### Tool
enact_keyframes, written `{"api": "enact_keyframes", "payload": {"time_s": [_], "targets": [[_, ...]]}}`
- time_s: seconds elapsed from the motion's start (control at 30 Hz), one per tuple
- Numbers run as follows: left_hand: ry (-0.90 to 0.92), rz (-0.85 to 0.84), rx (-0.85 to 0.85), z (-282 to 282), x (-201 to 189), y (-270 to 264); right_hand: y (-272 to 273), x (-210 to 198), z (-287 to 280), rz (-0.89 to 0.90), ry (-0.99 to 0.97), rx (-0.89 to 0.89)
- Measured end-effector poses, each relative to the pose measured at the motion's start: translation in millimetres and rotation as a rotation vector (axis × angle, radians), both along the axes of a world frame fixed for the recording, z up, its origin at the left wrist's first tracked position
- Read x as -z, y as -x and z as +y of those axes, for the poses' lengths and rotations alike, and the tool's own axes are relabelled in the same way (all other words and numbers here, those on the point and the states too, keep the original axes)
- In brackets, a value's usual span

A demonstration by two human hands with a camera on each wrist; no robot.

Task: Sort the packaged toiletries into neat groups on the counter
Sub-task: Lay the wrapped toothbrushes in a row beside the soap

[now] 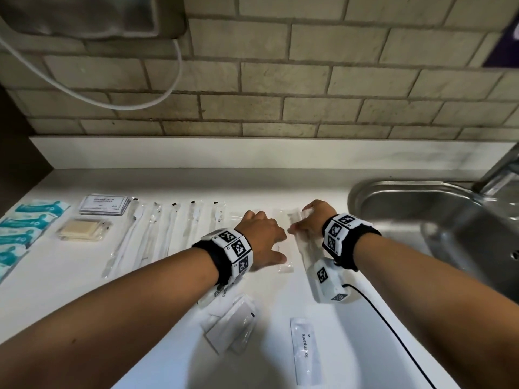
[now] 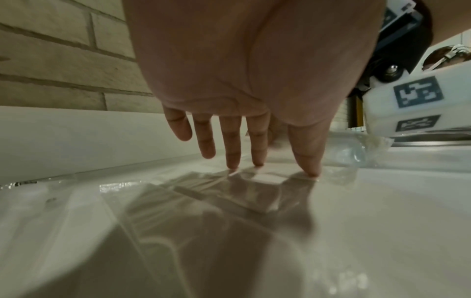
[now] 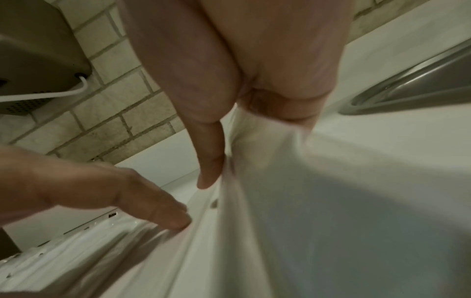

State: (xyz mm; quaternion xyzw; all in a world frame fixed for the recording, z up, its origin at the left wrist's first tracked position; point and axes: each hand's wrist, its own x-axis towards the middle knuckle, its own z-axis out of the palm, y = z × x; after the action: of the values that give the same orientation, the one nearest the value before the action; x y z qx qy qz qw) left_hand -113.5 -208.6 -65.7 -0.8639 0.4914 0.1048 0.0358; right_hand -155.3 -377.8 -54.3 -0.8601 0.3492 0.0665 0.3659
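Note:
My left hand [image 1: 264,235] lies flat, with its straight fingertips [image 2: 233,159] pressing a clear plastic-wrapped packet [image 1: 282,266] [image 2: 265,193] onto the white counter [image 1: 157,313]. Just right of it, my right hand [image 1: 310,217] pinches a long white packet [image 1: 302,247] [image 3: 293,201] between thumb [image 3: 211,161] and fingers, one end lifted off the counter. To the left lies a row of several wrapped toothbrushes [image 1: 168,234]. Further left are beige packets [image 1: 84,228], a stack of shampoo sachets [image 1: 105,204] and teal packets [image 1: 25,228]. A toothpaste sachet [image 1: 304,350] and small white packets [image 1: 233,324] lie near the front.
A steel sink [image 1: 449,220] with a tap [image 1: 502,169] sits at the right. A black cable [image 1: 393,332] runs from my right wrist across the counter. Behind is a tiled wall [image 1: 280,80] with a mounted appliance [image 1: 92,15] and a looping white cord [image 1: 157,96].

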Motion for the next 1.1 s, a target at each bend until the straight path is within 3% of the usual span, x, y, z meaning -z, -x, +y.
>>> {"api": "enact_keyframes", "payload": {"time_s": [0.27,0.37,0.6,0.73,0.83,0.9,1.03,1.1], "targets": [[0.118,0.031,0.027,1,-5,12,-4,6,0,-0.053,-0.08,0.076],[0.047,0.044,0.106,-8,-4,21,2,2,-10,-0.004,0.031,0.047],[-0.08,0.003,0.133,-17,-2,29,10,-2,-27,-0.157,0.306,-0.032],[-0.103,-0.012,0.149,-16,-1,30,13,-1,-7,-0.259,0.125,-0.148],[-0.108,0.004,0.13,-14,-1,32,18,-2,1,-0.324,0.188,-0.197],[-0.098,0.026,0.104,-11,-2,32,24,-6,2,-0.272,0.244,-0.246],[-0.138,0.036,0.086,-6,-3,34,39,-10,10,0.185,0.449,-0.548],[-0.136,0.04,0.085,-6,-4,37,43,-9,10,0.285,0.528,-0.587]]}}
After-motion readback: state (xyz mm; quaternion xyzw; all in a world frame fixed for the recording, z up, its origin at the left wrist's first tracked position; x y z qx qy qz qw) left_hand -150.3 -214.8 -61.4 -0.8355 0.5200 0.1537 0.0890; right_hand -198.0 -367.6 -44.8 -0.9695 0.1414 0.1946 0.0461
